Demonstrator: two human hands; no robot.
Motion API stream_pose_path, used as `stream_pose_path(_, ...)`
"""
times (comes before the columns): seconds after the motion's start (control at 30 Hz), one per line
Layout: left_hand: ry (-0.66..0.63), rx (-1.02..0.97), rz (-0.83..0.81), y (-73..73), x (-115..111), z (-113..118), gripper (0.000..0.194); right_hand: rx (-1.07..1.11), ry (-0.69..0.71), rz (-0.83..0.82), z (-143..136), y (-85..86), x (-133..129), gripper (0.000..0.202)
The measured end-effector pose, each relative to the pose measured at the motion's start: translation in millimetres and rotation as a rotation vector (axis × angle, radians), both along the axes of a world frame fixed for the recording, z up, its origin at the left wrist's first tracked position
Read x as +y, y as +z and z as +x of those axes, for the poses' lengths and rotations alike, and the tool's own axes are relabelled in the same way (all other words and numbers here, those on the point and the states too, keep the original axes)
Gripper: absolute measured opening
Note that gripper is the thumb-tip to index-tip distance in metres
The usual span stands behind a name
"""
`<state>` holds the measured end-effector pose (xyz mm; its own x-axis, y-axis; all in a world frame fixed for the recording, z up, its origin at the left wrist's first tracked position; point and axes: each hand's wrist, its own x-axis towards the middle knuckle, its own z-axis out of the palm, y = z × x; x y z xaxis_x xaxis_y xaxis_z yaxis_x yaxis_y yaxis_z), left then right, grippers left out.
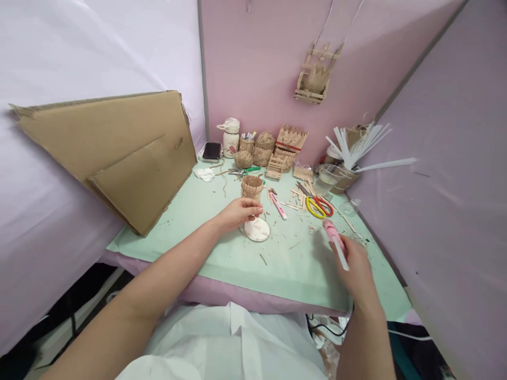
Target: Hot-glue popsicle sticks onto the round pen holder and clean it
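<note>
My right hand (pixel 354 259) is wrapped round a pink hot glue gun (pixel 331 231), from whose back a whitish glue stick (pixel 340 252) juts toward me. My left hand (pixel 242 212) is closed in a pinch over the table; whatever its fingertips hold is too small to make out. Just behind that hand stands a brown cup (pixel 252 186) with a jagged rim, its lower part hidden by the fingers. Below the fingertips lies a round white disc (pixel 257 230) with small scraps on it.
Yellow-handled scissors (pixel 316 208), red-handled scissors (pixel 325 206) and a pink pen-like cutter (pixel 278 206) lie among wood scraps. Twine (pixel 243 159), a bottle (pixel 231 138), a phone (pixel 212 151) and wooden crafts (pixel 291 140) line the back. Cardboard (pixel 130 153) leans left; glue sticks (pixel 360 145) stand right.
</note>
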<state>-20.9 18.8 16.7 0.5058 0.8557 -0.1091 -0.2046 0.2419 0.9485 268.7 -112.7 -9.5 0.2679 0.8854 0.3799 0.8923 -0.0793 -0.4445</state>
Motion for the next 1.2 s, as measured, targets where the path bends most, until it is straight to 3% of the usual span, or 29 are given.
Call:
stream_pose_path(0.13,-0.002,0.012,0.002,0.1,-0.2,0.4,0.031,-0.209,-0.279,-0.124,34.1,-12.9,1.3,0.045)
stream_pose_path(0.23,-0.003,0.02,-0.001,-0.9,0.1,0.6,0.031,-0.196,-0.443,-0.186,35.1,-18.2,0.6,0.05)
stream_pose_path(0.3,-0.006,0.022,0.001,-1.6,0.2,1.0,0.03,-0.163,-0.456,-0.12,25.7,-14.4,3.2,0.048)
stream_pose_path(0.37,-0.012,0.026,0.006,-2.0,0.1,1.5,0.03,-0.104,-0.33,-0.025,10.2,-6.9,10.1,0.04)
stream_pose_path(0.43,-0.013,0.038,0.009,-1.8,-0.1,1.9,0.03,-0.011,-0.082,0.013,-9.7,0.9,20.8,0.032)
stream_pose_path(0.5,-0.005,0.047,0.016,-1.4,-0.2,1.9,0.031,0.028,0.115,-0.025,-31.6,6.1,32.6,0.026)
stream_pose_path(0.57,0.0,0.055,0.025,-0.8,-0.3,1.6,0.031,-0.003,0.206,-0.104,-52.0,8.0,42.8,0.022)
stream_pose_path(0.7,0.0,0.093,0.061,1.3,-1.3,1.1,0.031,-0.066,0.273,-0.224,-77.2,5.0,54.7,0.019)
stream_pose_path(0.87,0.002,0.129,0.076,3.3,-3.4,1.9,0.031,-0.105,0.277,-0.282,-82.5,1.4,59.0,0.019)
stream_pose_path(0.97,0.003,0.129,0.073,2.9,-3.9,2.2,0.031,-0.051,0.285,-0.298,-84.0,8.3,59.9,0.018)
stream_pose_path(1.2,0.03,0.108,0.097,-3.9,-0.8,2.2,0.03,0.389,0.368,-0.029,-110.8,37.3,74.3,0.013)
